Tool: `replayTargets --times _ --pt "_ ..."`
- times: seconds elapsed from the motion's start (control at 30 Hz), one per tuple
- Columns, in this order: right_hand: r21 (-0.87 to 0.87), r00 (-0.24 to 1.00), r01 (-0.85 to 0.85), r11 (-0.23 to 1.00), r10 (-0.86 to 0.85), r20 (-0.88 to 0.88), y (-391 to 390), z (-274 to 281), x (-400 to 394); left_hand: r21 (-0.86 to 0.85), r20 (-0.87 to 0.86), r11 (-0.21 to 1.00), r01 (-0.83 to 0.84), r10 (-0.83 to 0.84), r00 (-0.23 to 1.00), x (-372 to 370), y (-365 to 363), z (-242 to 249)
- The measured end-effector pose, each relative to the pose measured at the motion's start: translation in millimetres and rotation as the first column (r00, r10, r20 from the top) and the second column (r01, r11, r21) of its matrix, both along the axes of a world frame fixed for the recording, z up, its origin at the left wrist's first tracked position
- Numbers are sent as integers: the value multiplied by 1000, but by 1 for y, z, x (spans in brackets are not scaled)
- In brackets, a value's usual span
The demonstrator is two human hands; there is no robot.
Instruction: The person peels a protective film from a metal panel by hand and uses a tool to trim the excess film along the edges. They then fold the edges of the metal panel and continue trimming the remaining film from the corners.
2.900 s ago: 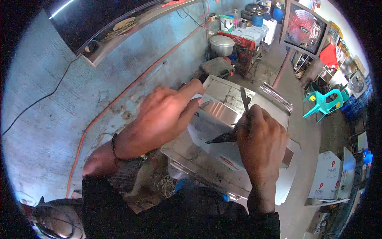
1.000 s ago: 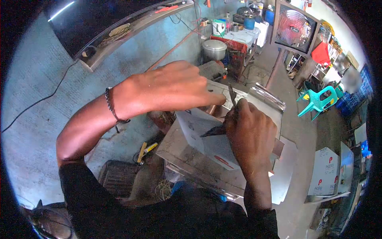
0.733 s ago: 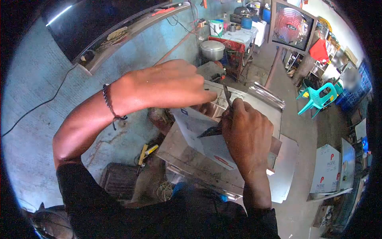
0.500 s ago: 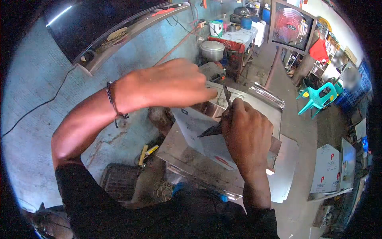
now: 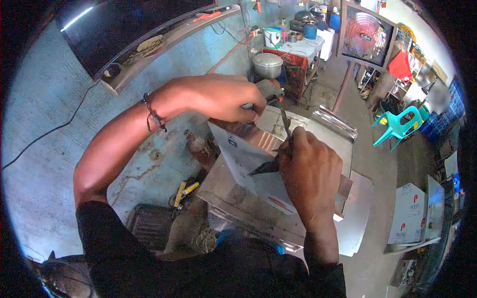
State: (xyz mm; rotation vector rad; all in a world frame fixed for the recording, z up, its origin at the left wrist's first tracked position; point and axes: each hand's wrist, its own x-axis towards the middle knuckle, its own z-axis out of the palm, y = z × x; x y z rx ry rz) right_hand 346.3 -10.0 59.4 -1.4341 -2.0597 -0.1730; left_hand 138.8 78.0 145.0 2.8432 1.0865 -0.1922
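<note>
A thin sheet with a pale face and printed marks (image 5: 248,161) stands tilted over the metal work surface. My left hand (image 5: 236,102), wrist bent, is at the sheet's upper end with fingers curled in a pinch; what lies between the fingertips is too small to tell. My right hand (image 5: 313,174) is closed around a dark, thin, pointed item (image 5: 267,168) at the sheet's right side. One dark tip of it points up above the fist, another lies across the sheet's face. Its exact kind is unclear.
Under the sheet is a metal work surface (image 5: 233,198), with a folded metal piece (image 5: 335,121) at its far side. A wall is on the left. Beyond stand a fan (image 5: 366,37), a pot (image 5: 267,65), and a green chair (image 5: 400,124). Printed sheets (image 5: 408,213) lean at right.
My left hand has drawn back slightly to the left, and its fingers are now curled down more. My right hand keeps its grip, nearly in place. The view has shifted slightly.
</note>
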Motion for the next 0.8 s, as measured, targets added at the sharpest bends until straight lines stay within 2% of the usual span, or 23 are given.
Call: replayTargets --times 0.07,0.2,0.27,0.3,0.4,0.47,0.7,0.8 --pt "-2 1000 -10 1000 10 -2 0 0 0 -26 -75 1000 10 -12 997 4 0 3" --pt "14 1000 -12 1000 12 -5 1 0 0 -92 -79 996 -1 -6 997 3 0 5" --pt "21 1000 -14 1000 15 -9 1 1 0 -113 -55 987 119 -125 991 3 1 6" --pt "11 1000 -8 1000 8 -4 1 1 0 -113 -53 987 118 -124 991 4 0 7" --pt "-5 1000 1 1000 -1 4 0 2 -1 -41 -97 992 122 -125 987 9 -4 7" --pt "-13 1000 4 1000 -4 6 0 2 -1 73 -131 994 76 -66 989 11 -6 3" --pt "-39 1000 12 999 -11 24 0 3 -1 140 -168 990 36 -12 986 10 -7 -2" --pt "-27 1000 2 1000 -2 15 -1 3 0 205 -245 978 -28 79 966 5 2 -2"
